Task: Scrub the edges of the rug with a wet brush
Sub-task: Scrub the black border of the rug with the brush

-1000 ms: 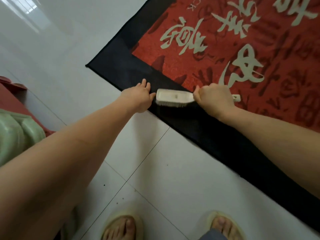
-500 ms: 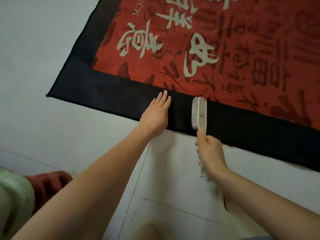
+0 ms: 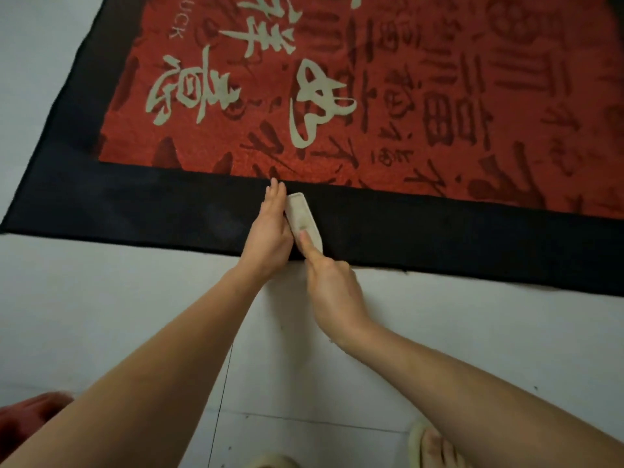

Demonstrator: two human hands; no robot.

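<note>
Brush (image 3: 303, 218) on rug (image 3: 439, 231) border, right hand (image 3: 332, 288) gripping; left hand (image 3: 270, 236) flat beside.

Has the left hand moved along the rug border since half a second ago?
Yes. The left hand has closed in on the brush and now touches its side; before, bare black border lay between them.

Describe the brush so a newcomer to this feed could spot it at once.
Find the red rug and follow its black border along the near edge. The brush lies on that border between the left hand and right hand. It is the only pale, oblong object on the black.
</note>
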